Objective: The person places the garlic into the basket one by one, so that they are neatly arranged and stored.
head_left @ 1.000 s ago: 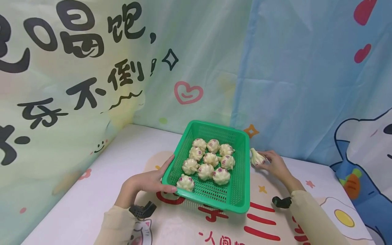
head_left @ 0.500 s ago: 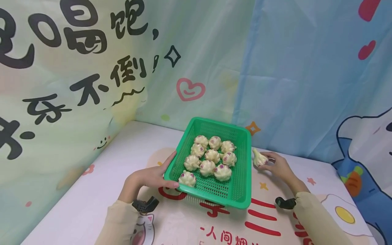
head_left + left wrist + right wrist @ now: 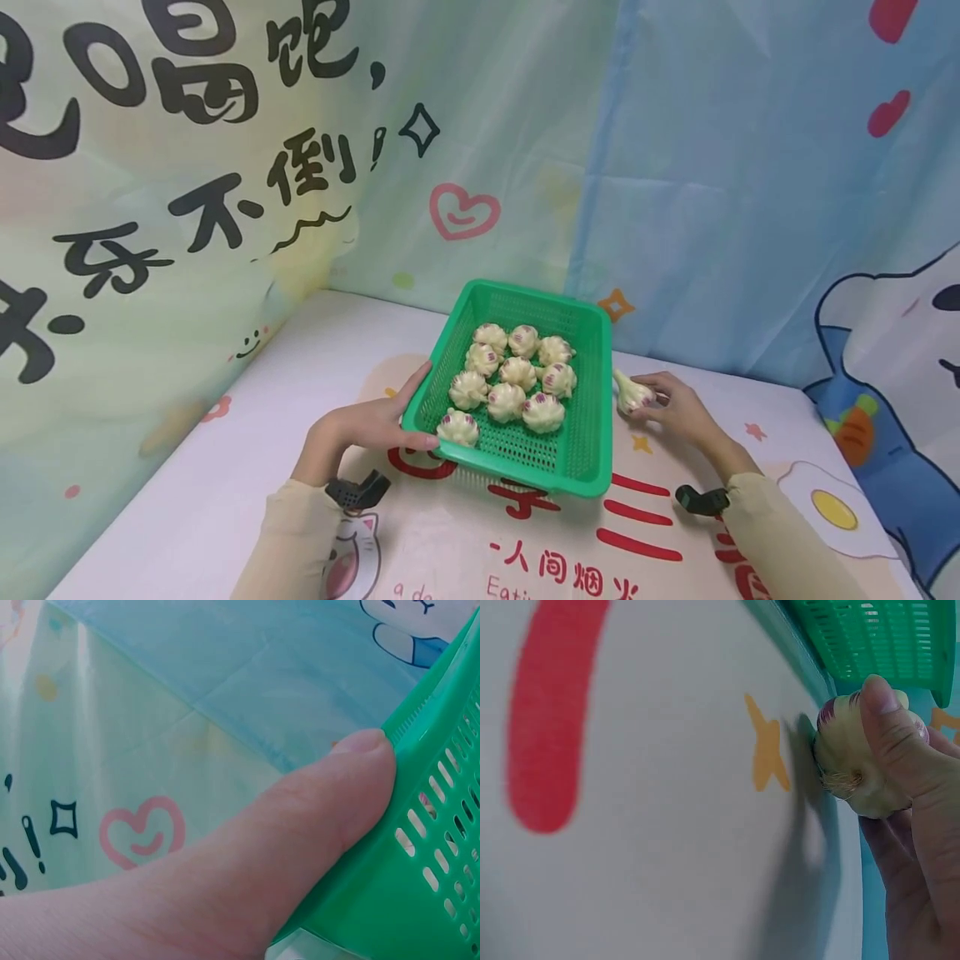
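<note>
A green basket (image 3: pixel 525 454) with slotted walls holds several whitish garlic bulbs (image 3: pixel 517 374) with purple streaks. My left hand (image 3: pixel 367 423) lies around its near left corner, fingers along the left side and thumb at the front rim. The left wrist view has that straight thumb (image 3: pixel 292 817) against the outer wall, the fingers hidden. To the right of the basket, my right hand (image 3: pixel 678 410) holds one more garlic bulb (image 3: pixel 632 394), its stem angled up and left. In the right wrist view, thumb and fingers grip this bulb (image 3: pixel 855 761), roots showing.
The printed table cover (image 3: pixel 450 542) carries red strokes, lettering and a fried egg picture. Printed cloth walls (image 3: pixel 712 208) rise behind and at the left, close to the basket's far side. A black wrist device sits on each wrist.
My right hand and its garlic bulb have shifted slightly toward me along the basket's right side. The left hand stays at the basket corner. The head view has moved a little.
</note>
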A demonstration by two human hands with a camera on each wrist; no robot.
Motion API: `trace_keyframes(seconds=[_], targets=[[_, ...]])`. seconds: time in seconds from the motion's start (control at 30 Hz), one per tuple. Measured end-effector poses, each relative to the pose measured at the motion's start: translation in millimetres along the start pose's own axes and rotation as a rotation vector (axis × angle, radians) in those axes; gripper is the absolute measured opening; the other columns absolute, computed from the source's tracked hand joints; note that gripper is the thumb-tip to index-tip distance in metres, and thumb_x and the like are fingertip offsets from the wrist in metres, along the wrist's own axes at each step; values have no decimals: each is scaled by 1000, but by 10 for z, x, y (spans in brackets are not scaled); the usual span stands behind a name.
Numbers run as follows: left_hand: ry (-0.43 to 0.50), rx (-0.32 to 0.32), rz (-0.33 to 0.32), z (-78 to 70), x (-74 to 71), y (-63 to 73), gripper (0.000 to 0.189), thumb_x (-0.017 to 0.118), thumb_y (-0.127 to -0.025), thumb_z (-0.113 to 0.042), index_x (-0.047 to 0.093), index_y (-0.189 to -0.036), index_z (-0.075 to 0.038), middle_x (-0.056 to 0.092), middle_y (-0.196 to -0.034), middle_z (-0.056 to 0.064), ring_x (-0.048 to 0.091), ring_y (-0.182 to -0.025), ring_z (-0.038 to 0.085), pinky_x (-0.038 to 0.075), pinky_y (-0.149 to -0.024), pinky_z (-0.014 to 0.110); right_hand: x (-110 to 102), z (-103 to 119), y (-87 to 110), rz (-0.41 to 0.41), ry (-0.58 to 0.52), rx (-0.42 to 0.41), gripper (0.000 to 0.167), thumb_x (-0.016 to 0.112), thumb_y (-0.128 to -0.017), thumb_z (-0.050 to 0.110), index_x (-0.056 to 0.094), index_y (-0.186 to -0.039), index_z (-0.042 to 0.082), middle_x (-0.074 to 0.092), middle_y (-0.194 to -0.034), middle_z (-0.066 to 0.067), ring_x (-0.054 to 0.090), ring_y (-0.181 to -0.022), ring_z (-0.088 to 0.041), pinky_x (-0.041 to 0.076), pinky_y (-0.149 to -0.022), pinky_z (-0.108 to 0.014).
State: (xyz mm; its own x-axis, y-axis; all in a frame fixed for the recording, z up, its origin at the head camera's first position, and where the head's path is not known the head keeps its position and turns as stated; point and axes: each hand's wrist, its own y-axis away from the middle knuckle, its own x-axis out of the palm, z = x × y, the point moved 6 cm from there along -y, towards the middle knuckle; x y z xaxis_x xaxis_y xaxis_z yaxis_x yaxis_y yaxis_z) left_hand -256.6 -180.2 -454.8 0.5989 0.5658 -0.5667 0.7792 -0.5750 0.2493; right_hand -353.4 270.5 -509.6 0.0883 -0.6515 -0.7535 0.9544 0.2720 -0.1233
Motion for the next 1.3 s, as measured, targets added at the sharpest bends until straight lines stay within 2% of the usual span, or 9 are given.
trace_keyframes(seconds=[0.17,0.2,0.3,0.43,0.53,0.67,0.73,1.03,1.3], targets=[[-8,-5,-3,3,-3,-5,113,67,-80,-57,-19,-150,-32,56,-127,13,52,-107,20,38,-97,42,7,24,117,15,11,48,67,78,-77,31,52,-133,4,52,-131,-21,49,-122,-41,41,-98,-53],[-11,-6,-7,2,-4,-4,113,67,-80,-57,-18,-150,-32,54,-131,13,51,-110,20,38,-98,43,8,21,142,18,13,65,68,78,-77,32,52,-134,5,52,-132,-22,48,-123,-43,41,-98,-53],[-22,-17,-15,9,-2,1,113,67,-80,-58,-18,-150,-33,55,-127,14,51,-108,22,38,-96,42,10,9,215,22,7,105,69,78,-78,32,51,-136,7,51,-135,-22,47,-124,-44,42,-97,-52],[-14,-12,-25,-4,0,5,112,68,-81,-54,-18,-150,-34,33,-151,13,42,-127,24,35,-104,47,18,6,303,10,-4,119,68,78,-78,31,51,-136,8,51,-136,-21,48,-124,-43,44,-95,-49],[-16,-10,-26,0,5,0,110,67,-82,-53,-18,-150,-34,22,-157,11,35,-135,26,32,-107,50,23,0,362,-7,5,124,68,78,-77,33,52,-135,9,52,-136,-20,49,-124,-41,45,-93,-47],[-24,-10,-22,12,8,-5,111,66,-81,-56,-18,-150,-33,20,-157,12,33,-137,28,32,-107,51,21,17,436,-27,22,102,66,78,-76,30,54,-134,8,54,-134,-20,50,-123,-41,46,-92,-45],[-24,-10,-22,12,6,-3,111,66,-81,-56,-18,-150,-32,12,-159,10,28,-140,28,31,-108,51,16,37,473,-36,28,89,65,79,-76,28,55,-133,8,55,-133,-20,51,-122,-40,46,-91,-44],[-22,-19,-20,13,4,-4,111,66,-82,-55,-18,-150,-32,9,-160,10,27,-141,31,32,-107,53,18,90,624,-71,54,32,65,81,-74,17,56,-132,6,58,-128,-20,55,-118,-39,48,-87,-40],[-32,-18,-23,-12,2,3,110,65,-83,-54,-19,-150,-32,7,-160,10,26,-141,32,30,-108,53,19,159,763,-75,88,69,67,81,-73,23,55,-133,8,57,-130,-20,54,-119,-40,48,-87,-43]])
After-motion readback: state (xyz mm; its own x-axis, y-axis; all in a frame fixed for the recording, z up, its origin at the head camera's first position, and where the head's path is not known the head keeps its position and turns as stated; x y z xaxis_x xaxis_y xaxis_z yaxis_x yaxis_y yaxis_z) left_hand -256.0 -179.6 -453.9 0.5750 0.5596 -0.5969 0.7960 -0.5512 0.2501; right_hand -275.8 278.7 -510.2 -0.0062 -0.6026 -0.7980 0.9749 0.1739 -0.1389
